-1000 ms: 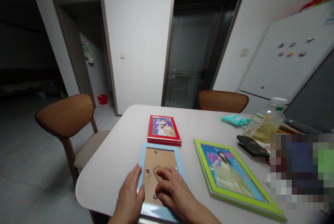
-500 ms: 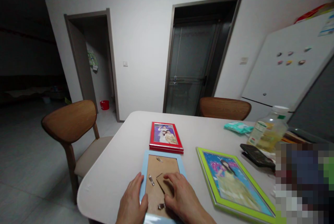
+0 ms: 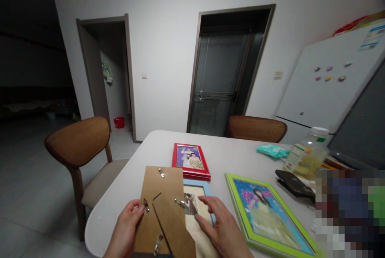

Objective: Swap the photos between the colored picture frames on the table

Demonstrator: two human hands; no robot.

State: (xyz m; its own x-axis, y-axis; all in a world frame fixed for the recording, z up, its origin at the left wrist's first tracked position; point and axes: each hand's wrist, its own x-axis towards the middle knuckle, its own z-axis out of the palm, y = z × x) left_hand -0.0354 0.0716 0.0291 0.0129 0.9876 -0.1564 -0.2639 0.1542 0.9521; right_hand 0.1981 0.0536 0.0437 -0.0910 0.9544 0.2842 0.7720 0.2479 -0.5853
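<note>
My left hand pinches the left edge of a brown backing board, which is lifted and tilted. Metal turn clips and a slot-like cut show on the board. Behind it lies a light blue picture frame, partly covered by the board. Inside the frame are cream paper and a small photo. My right hand is over the frame's right side, thumb and fingers apart, close to the paper; whether it touches the paper is unclear.
Stacked red picture frames lie beyond the blue one. To the right are a green picture frame, a dark phone-like object, a large bottle and a teal packet. A wooden chair stands left of the white table.
The backing board has come up out of the blue frame and shifted left in my left hand, exposing paper and a photo. My right hand has moved slightly right, off the board.
</note>
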